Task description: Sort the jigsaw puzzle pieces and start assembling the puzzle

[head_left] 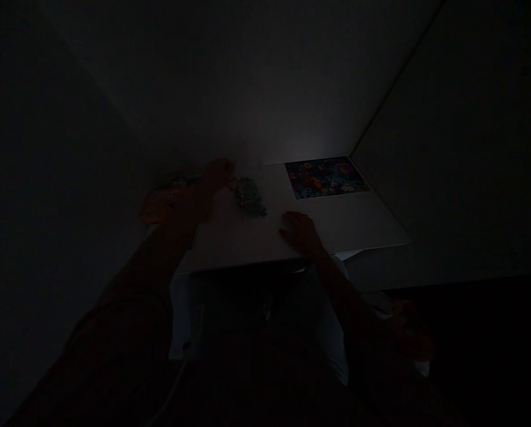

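The picture is very dark. My left hand (218, 172) is over the far left of the white table (247, 243), with its fingers curled in; what they hold, if anything, is hidden in the gloom. Just right of it lies a small greenish, crumpled-looking item with pale stripes (251, 197), its kind unclear. My right hand (301, 232) rests near the table's front edge, palm down with fingers apart, and holds nothing visible.
A sheet with a colourful pattern (327, 178) lies flat at the back right of the table. An orange box-like thing (161, 204) sits at the left, partly behind my left arm. Walls stand behind and beside the table. A pale cord (176, 382) hangs below.
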A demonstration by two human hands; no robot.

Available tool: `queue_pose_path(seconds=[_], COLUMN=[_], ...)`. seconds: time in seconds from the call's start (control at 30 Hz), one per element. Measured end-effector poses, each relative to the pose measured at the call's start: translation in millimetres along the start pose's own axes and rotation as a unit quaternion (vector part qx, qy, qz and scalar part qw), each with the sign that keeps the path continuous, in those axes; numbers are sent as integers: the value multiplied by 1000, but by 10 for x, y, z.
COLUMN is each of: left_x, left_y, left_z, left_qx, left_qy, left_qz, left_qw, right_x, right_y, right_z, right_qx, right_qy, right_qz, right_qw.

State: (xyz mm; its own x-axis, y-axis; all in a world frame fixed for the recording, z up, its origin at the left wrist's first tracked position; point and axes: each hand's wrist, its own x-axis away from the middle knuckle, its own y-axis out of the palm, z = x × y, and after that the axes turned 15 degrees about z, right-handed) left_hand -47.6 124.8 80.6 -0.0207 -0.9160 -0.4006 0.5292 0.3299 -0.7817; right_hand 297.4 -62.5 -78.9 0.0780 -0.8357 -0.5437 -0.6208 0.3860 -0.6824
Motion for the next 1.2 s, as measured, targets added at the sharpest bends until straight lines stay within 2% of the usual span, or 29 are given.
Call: queue_pose_path(seconds=[0.13,0.2,0.27,0.47,0.6,0.8,0.93,1.03,1.13,1.17,1.2], left_x=[-121,-159,-171,-118,-114,-106,-58,-50,7,61,138], left_y=[-246,-337,-410,-647,-854,-1240,-1585,-1874,-2103,-2145,-2164], left_z=[197,261,302,385,363,215,87,-151,-475,-573,-655], left_qx=[-28,-32,-38,-87,-103,-90,-104,-76,-89,-93,-107], left_qy=[107,169,201,184,162,181,86,68,49,56,75], left_qz=[83,90,101,109,149,175,227,292,361,370,354], left_qw=[990,981,974,973,970,964,964,951,927,923,926], right_x=[-7,-7,-6,-5,-2,6,12,18,22,24,26], right_y=[-9,-6,4,48,65,51,47,55,63,64,65], right_z=[-8,-4,4,37,49,50,47,48,58,63,69], right_qx=[-3,-6,-3,26,30,18,13,7,3,1,-2], right_qy=[-3,-4,-5,-12,-15,-18,-17,-15,-16,-16,-16], right_qz=[-1,2,6,-2,-1,2,7,16,18,19,20], right_qw=[1000,1000,1000,1000,999,1000,1000,1000,1000,1000,1000])
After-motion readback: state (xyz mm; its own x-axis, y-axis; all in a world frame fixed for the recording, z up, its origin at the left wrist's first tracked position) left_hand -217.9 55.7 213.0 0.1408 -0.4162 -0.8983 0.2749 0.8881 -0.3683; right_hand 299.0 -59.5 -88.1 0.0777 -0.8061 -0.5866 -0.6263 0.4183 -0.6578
